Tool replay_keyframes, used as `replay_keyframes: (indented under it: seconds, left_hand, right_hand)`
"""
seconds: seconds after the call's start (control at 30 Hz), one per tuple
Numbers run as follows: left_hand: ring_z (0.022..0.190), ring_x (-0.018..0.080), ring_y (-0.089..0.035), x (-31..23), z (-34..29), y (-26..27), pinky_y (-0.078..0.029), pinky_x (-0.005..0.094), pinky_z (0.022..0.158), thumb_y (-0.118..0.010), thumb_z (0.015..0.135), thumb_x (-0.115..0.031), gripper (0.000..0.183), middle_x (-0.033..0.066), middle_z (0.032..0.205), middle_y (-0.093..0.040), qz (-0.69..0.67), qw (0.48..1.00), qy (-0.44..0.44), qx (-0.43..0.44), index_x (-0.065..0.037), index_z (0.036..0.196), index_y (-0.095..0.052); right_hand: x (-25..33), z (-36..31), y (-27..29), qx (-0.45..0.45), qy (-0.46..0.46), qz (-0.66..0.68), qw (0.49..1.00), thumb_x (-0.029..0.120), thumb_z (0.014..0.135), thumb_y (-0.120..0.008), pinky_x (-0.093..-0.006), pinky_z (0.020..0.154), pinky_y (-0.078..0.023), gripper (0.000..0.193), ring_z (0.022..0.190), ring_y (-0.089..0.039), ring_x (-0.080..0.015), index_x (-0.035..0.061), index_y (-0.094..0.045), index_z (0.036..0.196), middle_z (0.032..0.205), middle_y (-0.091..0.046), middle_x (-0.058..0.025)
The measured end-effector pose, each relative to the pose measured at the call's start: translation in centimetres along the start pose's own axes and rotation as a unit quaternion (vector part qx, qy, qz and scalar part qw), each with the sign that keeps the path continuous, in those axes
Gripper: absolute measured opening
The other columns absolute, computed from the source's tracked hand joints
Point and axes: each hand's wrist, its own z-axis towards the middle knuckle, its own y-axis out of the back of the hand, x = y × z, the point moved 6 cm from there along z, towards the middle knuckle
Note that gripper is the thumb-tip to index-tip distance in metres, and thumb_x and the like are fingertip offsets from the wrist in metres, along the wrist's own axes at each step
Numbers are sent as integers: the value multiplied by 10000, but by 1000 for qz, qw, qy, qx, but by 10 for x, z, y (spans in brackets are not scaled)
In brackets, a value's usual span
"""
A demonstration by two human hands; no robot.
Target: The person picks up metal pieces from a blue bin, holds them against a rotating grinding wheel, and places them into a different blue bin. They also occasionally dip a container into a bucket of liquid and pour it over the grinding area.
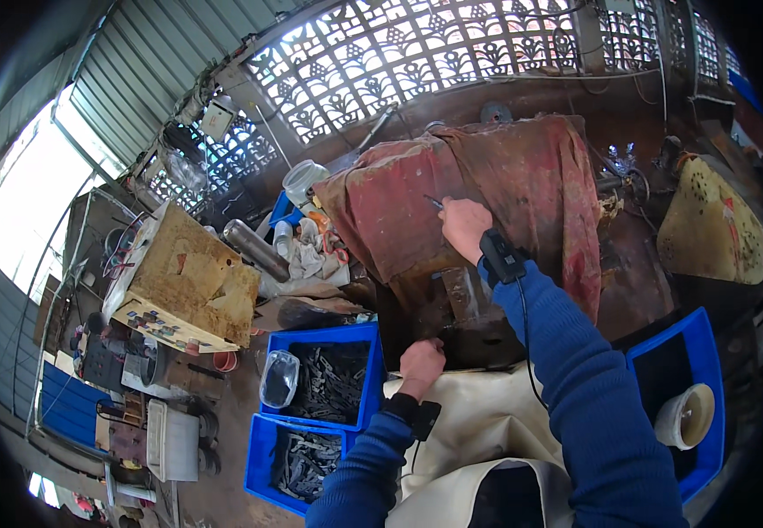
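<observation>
My right hand (467, 227) is raised in front of a machine or bench draped with a stained red cloth (399, 189). Its fingers pinch a thin dark metal piece (434, 202), whose tip points up and to the left. Lower down, my left hand (423, 362) is closed beside the dark recess under the cloth; whatever it may hold is hidden. A pale block (460, 293) stands inside that recess. Over my lap lies a cream apron (469, 407).
Two blue bins (372, 370) with dark metal pieces stand at my left, one holding a clear plastic tub (279, 378). Another blue bin (710, 352) with a cream cup (686, 416) is at my right. A rusty yellowish cabinet (187, 277) stands farther left.
</observation>
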Motion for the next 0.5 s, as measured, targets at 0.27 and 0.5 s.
replay_keyframes:
  seconds: [0.27, 0.5]
  left_hand:
    - [932, 317, -655, 1, 1, 0, -534, 420, 810, -559, 842, -232, 217, 128, 973, -698, -10, 1000, 12, 6, -190, 954, -740]
    - [931, 319, -655, 0, 0, -1, -530, 423, 816, -559, 838, -236, 222, 128, 970, -698, -16, 999, 22, 26, -191, 958, -740]
  right_hand:
    - [3, -1, 3, -9, 10, 9, 1000, 154, 853, -586, -480, 685, -511, 127, 812, -666, -371, 62, -670, 881, 825, -685, -162]
    - [3, -1, 3, -12, 8, 4, 1000, 155, 851, -585, -483, 683, -510, 124, 809, -665, -372, 62, -666, 868, 821, -684, -161]
